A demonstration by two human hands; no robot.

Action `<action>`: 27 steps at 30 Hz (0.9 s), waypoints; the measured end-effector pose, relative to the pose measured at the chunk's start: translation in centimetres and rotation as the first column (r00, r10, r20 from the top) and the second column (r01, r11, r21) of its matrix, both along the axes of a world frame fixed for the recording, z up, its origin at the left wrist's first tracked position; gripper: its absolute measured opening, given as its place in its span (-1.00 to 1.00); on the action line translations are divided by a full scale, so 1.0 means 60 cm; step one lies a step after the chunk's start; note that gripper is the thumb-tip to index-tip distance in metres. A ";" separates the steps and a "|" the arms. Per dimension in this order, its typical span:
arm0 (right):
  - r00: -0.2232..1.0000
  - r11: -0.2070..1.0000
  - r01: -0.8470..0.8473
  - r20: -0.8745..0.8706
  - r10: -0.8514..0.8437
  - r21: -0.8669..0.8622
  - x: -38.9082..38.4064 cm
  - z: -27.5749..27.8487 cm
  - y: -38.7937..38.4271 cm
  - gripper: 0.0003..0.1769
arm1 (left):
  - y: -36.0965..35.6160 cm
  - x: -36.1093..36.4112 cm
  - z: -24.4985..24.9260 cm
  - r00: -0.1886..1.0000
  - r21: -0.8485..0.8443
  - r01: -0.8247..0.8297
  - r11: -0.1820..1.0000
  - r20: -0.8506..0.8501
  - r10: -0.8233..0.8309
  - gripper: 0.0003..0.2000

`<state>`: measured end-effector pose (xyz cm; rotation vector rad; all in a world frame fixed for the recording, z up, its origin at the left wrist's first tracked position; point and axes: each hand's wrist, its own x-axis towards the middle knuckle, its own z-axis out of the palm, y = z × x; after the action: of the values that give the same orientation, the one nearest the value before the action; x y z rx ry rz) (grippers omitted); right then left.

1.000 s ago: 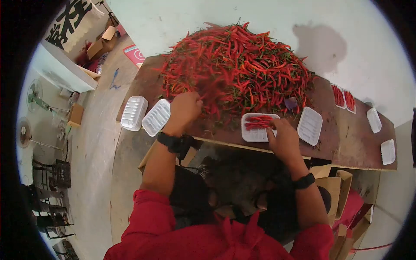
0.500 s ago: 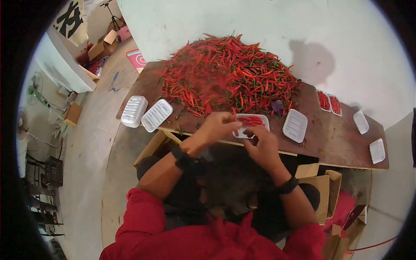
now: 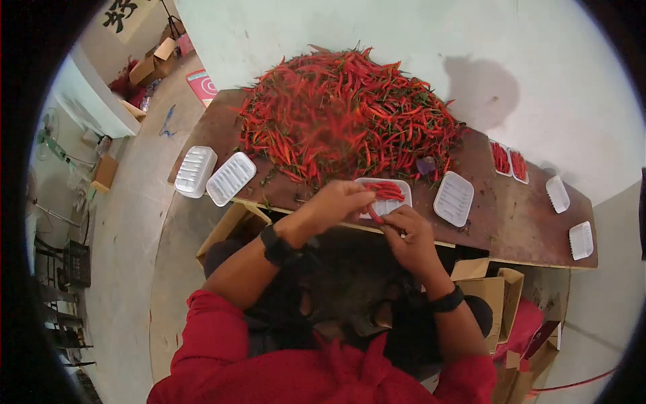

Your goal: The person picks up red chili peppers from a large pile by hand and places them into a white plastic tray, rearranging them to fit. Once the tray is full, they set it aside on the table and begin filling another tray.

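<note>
A red chili pepper is held between my two hands just in front of a white tray with several red chilies inside. My left hand pinches its upper end. At the lower end, the fingers of my right hand are closed on the same chili. Behind the tray rises a large heap of red chilies with green stems.
White trays stand at the left, one a stack and one single tray. Another tray lies to the right. Two chili-filled trays sit farther right on the brown table. An opened cardboard box stands below.
Both hands have come lower and closer to me, off the tray's front edge. A chili now shows stretched between them, and the chilies in the tray are less covered.
</note>
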<state>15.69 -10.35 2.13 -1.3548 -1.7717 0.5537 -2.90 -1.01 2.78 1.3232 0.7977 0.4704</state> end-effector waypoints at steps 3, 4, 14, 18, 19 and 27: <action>1.000 0.999 0.020 -0.016 -0.020 -0.041 0.015 -0.001 0.002 -0.86 | -0.015 0.002 0.005 0.971 0.364 -0.177 0.914 -0.088 0.224 -0.83; 1.000 0.997 -0.005 -0.011 0.004 -0.082 0.022 -0.006 0.003 -0.86 | -0.017 0.002 0.009 0.971 0.353 -0.173 0.919 -0.093 0.219 -0.83; 0.969 0.920 -0.165 -0.235 0.083 -0.356 0.036 -0.023 0.022 -0.81 | -0.013 0.009 -0.012 0.977 0.712 0.205 0.671 -0.192 -0.095 -0.86; 0.976 0.873 -0.161 -0.207 0.070 -0.461 0.046 -0.017 0.027 -0.81 | -0.012 0.013 -0.015 0.973 0.694 0.212 0.688 -0.212 -0.086 -0.87; 0.976 0.878 -0.157 -0.209 0.066 -0.453 0.046 -0.020 0.026 -0.81 | -0.011 0.014 -0.016 0.973 0.691 0.214 0.690 -0.213 -0.089 -0.87; 0.861 0.922 0.059 0.487 0.147 -0.383 0.029 -0.032 0.006 -0.72 | -0.030 0.013 -0.018 0.870 0.749 0.439 0.496 -0.493 -0.026 -0.82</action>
<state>17.42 -9.99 0.23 -1.8710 -2.2023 0.6360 -2.11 -2.83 1.71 2.5208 0.7187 0.3426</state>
